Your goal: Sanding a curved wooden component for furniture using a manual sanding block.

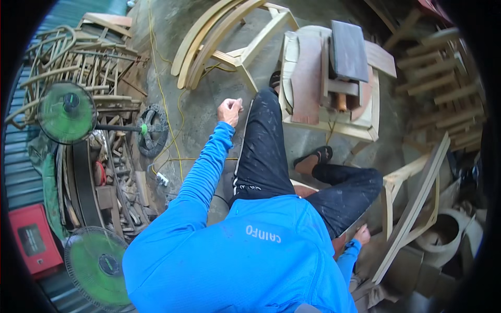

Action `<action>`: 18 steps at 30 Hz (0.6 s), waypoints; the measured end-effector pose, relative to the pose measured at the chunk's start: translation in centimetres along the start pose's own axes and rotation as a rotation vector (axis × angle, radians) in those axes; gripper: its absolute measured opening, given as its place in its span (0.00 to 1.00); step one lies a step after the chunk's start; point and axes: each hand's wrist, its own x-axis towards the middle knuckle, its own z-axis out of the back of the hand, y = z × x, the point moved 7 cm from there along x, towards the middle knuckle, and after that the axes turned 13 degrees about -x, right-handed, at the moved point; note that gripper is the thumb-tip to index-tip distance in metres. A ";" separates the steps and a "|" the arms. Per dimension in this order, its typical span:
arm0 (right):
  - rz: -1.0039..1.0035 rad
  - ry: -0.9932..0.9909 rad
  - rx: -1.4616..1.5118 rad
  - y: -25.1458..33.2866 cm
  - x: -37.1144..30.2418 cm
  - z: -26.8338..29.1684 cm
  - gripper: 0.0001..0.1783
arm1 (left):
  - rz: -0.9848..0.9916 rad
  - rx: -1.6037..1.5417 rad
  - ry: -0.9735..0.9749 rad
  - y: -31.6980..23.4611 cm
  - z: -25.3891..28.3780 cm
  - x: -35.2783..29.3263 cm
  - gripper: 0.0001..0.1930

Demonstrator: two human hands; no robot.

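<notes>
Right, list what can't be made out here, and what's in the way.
All in the head view:
Left hand: curled, so it hides whether anything is inside.
Right hand: too small to tell what it touches.
Reddish surface under the person: mostly hidden by trousers and blue top.
Stacked slats at right: too blurred to count.

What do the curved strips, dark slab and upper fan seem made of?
Curved strips: apparently unfinished wood, by the matte tan surface.
Dark slab: possibly wood or board; its dull grey face leaves it open.
Upper fan: likely plastic blades, evenly green; its thin-ribbed grille could be wire.
</notes>
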 end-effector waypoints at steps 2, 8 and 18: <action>0.031 -0.086 -0.076 -3.8 4.7 3.5 0.29 | -0.313 0.103 -0.173 3.6 -1.1 0.2 0.14; -0.139 0.122 0.403 0.3 -0.9 -2.5 0.29 | -0.395 0.594 -0.469 -1.9 14.5 12.1 0.21; 0.140 -0.083 0.208 7.7 -0.5 11.5 0.25 | -0.335 0.693 -0.907 -7.3 21.4 25.3 0.33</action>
